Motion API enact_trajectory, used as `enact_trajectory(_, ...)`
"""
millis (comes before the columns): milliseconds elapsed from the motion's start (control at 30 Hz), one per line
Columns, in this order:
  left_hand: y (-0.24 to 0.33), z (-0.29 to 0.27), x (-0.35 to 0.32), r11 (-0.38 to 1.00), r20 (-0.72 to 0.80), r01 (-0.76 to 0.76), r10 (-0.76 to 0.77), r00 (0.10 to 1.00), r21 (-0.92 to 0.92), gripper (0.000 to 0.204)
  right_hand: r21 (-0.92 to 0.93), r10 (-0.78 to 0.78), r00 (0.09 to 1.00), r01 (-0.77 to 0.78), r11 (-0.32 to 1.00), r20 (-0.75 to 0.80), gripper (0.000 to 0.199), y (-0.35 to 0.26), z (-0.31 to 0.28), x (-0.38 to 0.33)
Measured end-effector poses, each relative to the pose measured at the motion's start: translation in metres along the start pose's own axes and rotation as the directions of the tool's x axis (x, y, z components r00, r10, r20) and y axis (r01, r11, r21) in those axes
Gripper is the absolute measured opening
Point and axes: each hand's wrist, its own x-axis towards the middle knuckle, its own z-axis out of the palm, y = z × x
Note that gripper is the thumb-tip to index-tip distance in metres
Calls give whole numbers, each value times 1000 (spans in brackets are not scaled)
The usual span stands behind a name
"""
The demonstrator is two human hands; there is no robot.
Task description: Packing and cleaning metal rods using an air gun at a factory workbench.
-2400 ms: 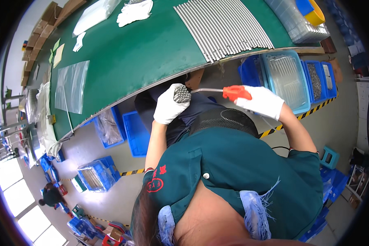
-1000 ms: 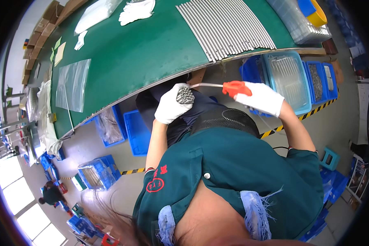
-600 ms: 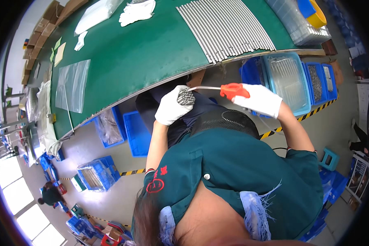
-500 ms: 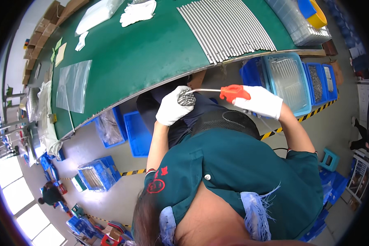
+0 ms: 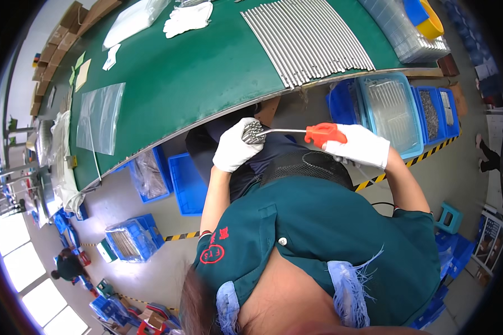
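My left hand (image 5: 233,148), in a white glove, is closed round a bundle of metal rods or tubes (image 5: 253,133), whose round ends face up. My gloved right hand (image 5: 364,146) grips an orange-red air blow gun (image 5: 323,134) with a thin bent metal nozzle. The nozzle's tip is at the ends of the bundle; whether it touches them I cannot tell. Both hands are held in front of my waist, just off the near edge of the green table (image 5: 167,100). The lower part of the bundle is hidden by my hand and body.
A row of long metal rods (image 5: 307,42) lies on the table. Clear plastic packs (image 5: 399,33), a yellow tape roll (image 5: 432,27), white gloves (image 5: 188,18) and a plastic bag (image 5: 100,117) lie there too. Blue bins (image 5: 187,181) and a light-blue crate (image 5: 394,114) stand below the edge.
My right hand and the blow gun have shifted slightly right and down, and the nozzle tip now sits lower on the bundle's ends. My left hand has barely moved.
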Motion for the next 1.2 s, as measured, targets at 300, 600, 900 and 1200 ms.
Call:
enact_trajectory(300, -5, 8, -4, 988, -61, -64, 73, 995, 137, 32, -91, 141, 989, -145, 985, -39, 48, -5, 3, -9)
enact_trajectory(600, -12, 23, -5, 917, -357, -197, 324, 876, 347, 37, -71, 290, 952, -284, 956, 99, 49, -15, 2, -9)
enact_trajectory(900, -11, 26, -6, 922, -381, -164, 300, 875, 350, 34, -170, 81, 994, -92, 981, -68, 46, -20, 3, -4)
enact_trajectory(1200, -4, 24, -4, 931, -373, -131, 263, 890, 342, 33, -208, 119, 993, -120, 971, -18, 47, -22, 4, 6)
